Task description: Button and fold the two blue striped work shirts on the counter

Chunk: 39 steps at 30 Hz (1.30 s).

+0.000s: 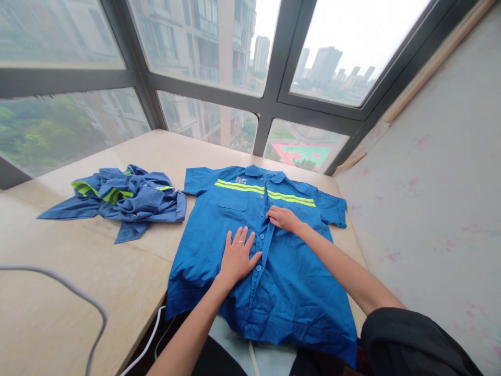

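A blue short-sleeved work shirt lies spread front side up, its collar toward the window. Two yellow-green stripes cross its chest, and a row of buttons runs down the partly open front. My left hand rests flat on the shirt beside the buttons, fingers spread, a ring on one finger. With closed fingers my right hand pinches the edge of the front placket a little below the stripes, lifting it slightly off the button side. The shirt's lower hem hangs over the front edge of the ledge.
A crumpled blue garment with yellow-green bands lies left of the shirt on the pale stone ledge. A grey cable arches at the lower left, and a white cable runs below the edge. Windows stand behind; a papered wall borders the right.
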{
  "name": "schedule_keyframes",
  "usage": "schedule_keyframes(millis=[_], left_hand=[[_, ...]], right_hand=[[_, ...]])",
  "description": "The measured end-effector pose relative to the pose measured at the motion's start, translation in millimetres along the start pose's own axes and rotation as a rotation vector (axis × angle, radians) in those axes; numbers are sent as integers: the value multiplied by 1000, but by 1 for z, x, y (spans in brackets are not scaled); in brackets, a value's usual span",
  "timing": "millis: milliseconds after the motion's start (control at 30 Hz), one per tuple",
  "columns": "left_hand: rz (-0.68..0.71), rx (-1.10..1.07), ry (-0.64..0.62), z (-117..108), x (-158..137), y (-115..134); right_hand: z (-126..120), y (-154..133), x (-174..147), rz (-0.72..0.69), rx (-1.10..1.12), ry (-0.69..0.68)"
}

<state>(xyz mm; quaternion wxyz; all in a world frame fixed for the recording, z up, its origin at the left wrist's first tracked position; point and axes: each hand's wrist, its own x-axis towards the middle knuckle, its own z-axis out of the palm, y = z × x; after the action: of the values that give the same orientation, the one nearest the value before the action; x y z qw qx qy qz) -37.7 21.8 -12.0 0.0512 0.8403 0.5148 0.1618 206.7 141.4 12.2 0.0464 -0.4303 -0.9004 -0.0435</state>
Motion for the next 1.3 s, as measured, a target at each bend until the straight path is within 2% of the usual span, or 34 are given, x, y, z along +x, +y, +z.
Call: schedule_keyframes(millis=[167,300,400,467,533,667,767,933,1100,1300], left_hand=[[-24,-12,-18,1,0,3],[-84,-18,-70,-12,9,11],[-141,-39,-147,-30,30,13],[-190,-123,-209,-40,51,11],[-208,-236,-208,-44,76,9],[-181,-280,-113,-32,121,6],[-161,-235,-154,-14,142,3],[-174,-272,-177,5,153,-6],[-224,-333,-191,6,160,-13],[-313,-524,-188,7,170,-21]], right_hand=[[3,8,3,-39,36,51],[5,12,1,-57,46,122],[5,14,0,-69,62,183],[4,15,0,-77,68,216],[3,16,0,-84,60,234],[3,17,2,-98,22,236],[4,17,5,-108,18,250],[9,14,13,-121,63,256],[14,13,19,-125,125,238],[19,14,20,-82,190,292]])
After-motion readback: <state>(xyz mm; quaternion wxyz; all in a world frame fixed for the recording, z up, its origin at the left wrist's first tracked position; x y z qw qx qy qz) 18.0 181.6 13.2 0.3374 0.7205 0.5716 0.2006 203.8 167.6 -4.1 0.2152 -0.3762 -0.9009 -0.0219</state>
